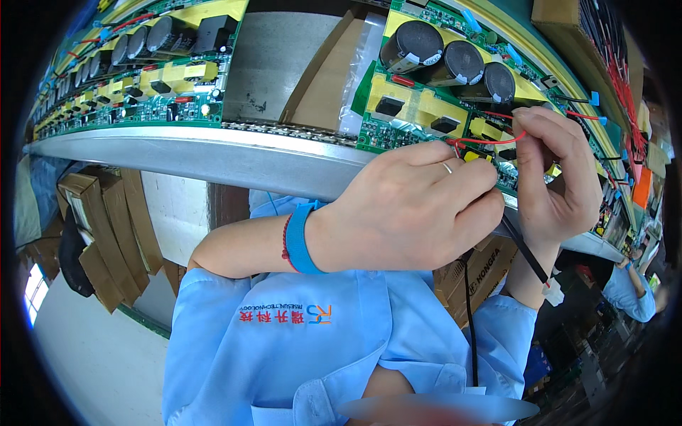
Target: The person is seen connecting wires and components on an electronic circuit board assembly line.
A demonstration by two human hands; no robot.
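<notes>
My left hand (419,202), with a blue band (304,238) at the wrist, is curled over the near edge of a green circuit board (375,128). Its fingers are closed, and their tips are partly hidden against the board. A thin red wire (501,140) loops from beside those fingers to my right hand (565,167), whose thumb and fingertips pinch it. Tall black capacitors (412,46) and yellow-taped parts (419,106) stand on the board behind my hands. A black cable (524,248) with a white connector (553,292) hangs below, between my hands.
More populated circuit boards (142,78) line the far left, along a metal rail (192,157). Red and black wires (625,92) fill a cardboard box (558,21) at the upper right. Cardboard pieces (117,227) stand at the left. Another person (629,291) is at the far right.
</notes>
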